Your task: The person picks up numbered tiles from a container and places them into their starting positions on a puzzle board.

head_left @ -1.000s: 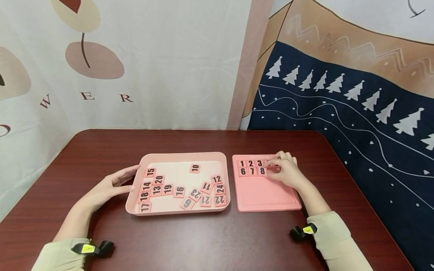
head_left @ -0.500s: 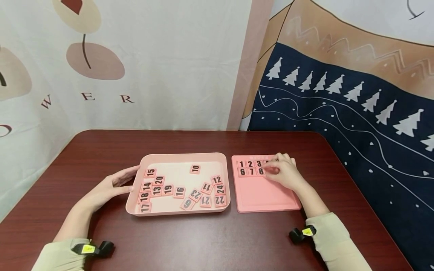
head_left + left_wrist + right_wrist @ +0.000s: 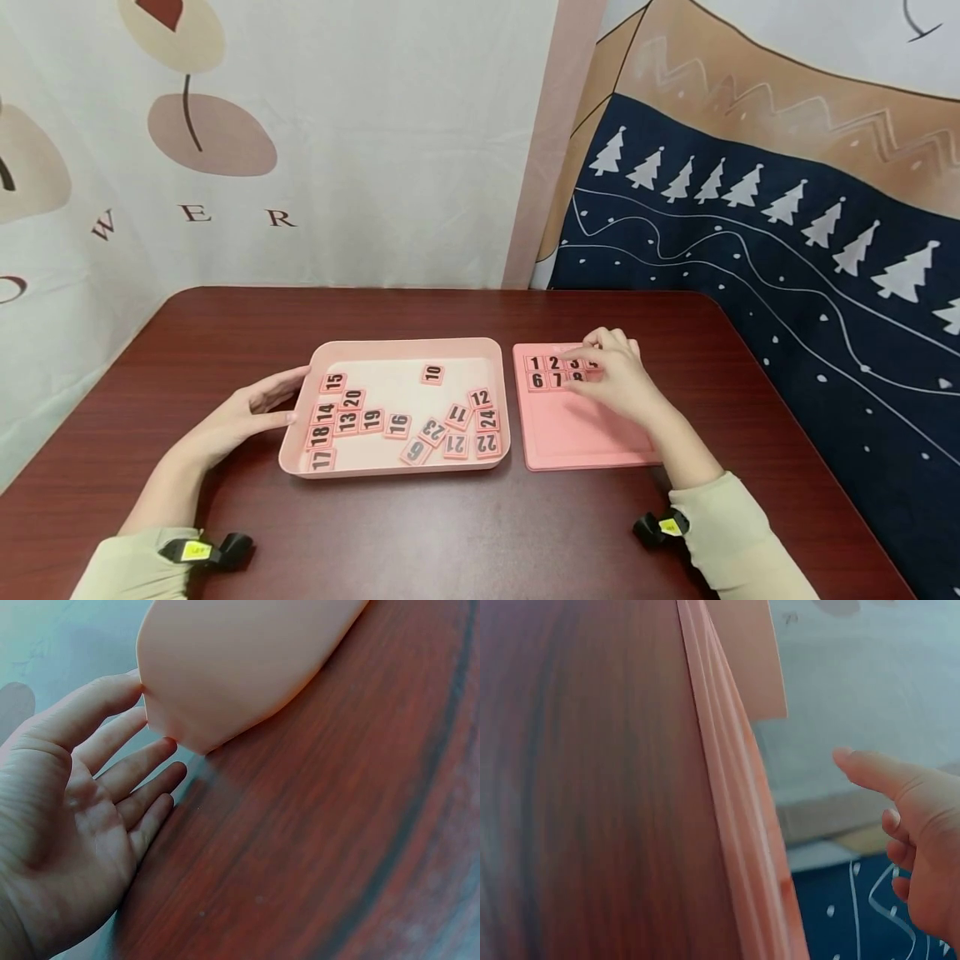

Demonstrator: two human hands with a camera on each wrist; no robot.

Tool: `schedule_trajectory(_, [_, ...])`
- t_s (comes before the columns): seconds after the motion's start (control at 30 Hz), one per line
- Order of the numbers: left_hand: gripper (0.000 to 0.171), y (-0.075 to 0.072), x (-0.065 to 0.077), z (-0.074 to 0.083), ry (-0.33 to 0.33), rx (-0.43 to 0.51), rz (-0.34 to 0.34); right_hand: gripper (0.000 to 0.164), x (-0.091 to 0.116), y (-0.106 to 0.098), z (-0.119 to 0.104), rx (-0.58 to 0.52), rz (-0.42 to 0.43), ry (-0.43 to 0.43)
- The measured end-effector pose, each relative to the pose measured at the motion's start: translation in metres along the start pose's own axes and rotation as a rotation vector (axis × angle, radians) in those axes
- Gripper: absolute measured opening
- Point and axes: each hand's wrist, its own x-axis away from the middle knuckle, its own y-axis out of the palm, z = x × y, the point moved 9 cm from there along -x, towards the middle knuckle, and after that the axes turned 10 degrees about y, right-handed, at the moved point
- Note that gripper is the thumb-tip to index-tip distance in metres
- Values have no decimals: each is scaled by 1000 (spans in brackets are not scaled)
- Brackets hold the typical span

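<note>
A pale pink tray point(image 3: 397, 468) holds several loose number tiles, among them the 10 tile point(image 3: 432, 374) and the 16 tile point(image 3: 397, 426). My left hand point(image 3: 236, 417) touches the tray's left end with thumb and fingertips, the fingers extended and loosely spread in the left wrist view. To the tray's right lies a pink board point(image 3: 577, 437) with number tiles in two rows, such as the 6 tile point(image 3: 537, 381). Over its upper part hovers my right hand point(image 3: 622, 379), thumb and fingers apart and no tile visible between them. It hides the right ends of both rows.
The dark wooden table point(image 3: 450, 533) bears both tray and board, with a narrow gap between them. A pale printed cloth point(image 3: 375, 167) hangs behind the table, and a navy tree-patterned cloth point(image 3: 750, 267) hangs at the right.
My right hand has shifted left and slightly up over the board, uncovering part of the 4 tile and partly covering the 8 tile. The left hand and tray stay where they were.
</note>
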Motion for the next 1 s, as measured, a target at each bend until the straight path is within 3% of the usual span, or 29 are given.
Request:
schedule_trajectory(0.4, [61,0,1,-1,8,2,2,34,-7,25,-75,-96,-34,-143])
schedule_trajectory(0.73, [61,0,0,0,-2,-4,5,31,-10,66,-132,-24,-120,-218])
schedule_trajectory(1.0, [61,0,0,0,3,-4,5,32,-8,102,-151,94,-240,-217])
